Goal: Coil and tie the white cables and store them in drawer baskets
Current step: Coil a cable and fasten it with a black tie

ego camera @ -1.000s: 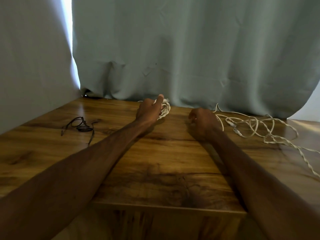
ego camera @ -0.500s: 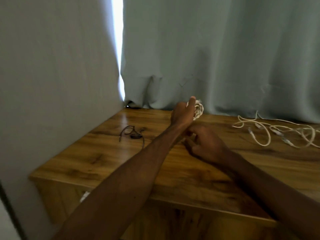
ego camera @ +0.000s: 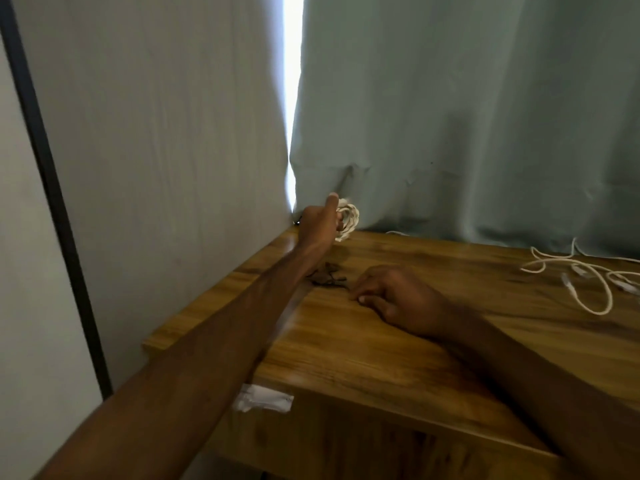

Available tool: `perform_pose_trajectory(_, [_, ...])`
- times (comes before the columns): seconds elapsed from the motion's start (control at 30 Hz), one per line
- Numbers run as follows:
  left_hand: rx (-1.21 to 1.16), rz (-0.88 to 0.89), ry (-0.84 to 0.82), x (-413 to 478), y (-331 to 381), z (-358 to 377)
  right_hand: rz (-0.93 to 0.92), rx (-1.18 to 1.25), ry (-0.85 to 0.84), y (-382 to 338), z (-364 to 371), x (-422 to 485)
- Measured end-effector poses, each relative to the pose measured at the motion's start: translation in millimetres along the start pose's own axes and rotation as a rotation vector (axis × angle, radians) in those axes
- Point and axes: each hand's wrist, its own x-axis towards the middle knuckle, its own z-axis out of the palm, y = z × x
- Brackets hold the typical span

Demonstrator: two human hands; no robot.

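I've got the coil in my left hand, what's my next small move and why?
Probably pick up the dark cord with the right hand: it lies right beside that hand, and the coil in the left hand shows no tie.

We see a brown wooden table (ego camera: 346, 351) with dark, streaky grain and a glossy top, its left edge close against a pale wall. The right hand (ego camera: 391, 296) rests on the top, fingers loosely bent, fingertips on the wood. Just beyond those fingertips, between the right hand and the left forearm, lies a thin dark cord (ego camera: 327, 278) in a small tangle. Well to the right of the right hand, a loose white cable (ego camera: 597, 311) sprawls in open loops across the top. The left hand (ego camera: 318, 226) is up at the far left corner.
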Motion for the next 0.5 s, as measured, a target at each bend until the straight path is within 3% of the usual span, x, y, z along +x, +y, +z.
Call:
perform_pose_trajectory(0.2, [-0.202, -0.069, 0.036, -8, -9, 10, 0.228, 0.105, 0.038, 33, -26, -31])
perform_pose_trajectory(0.5, [-0.162, -0.074, -0.049, -8, -30, 22, 0.335, 0.22, 0.069, 38, -23, -29])
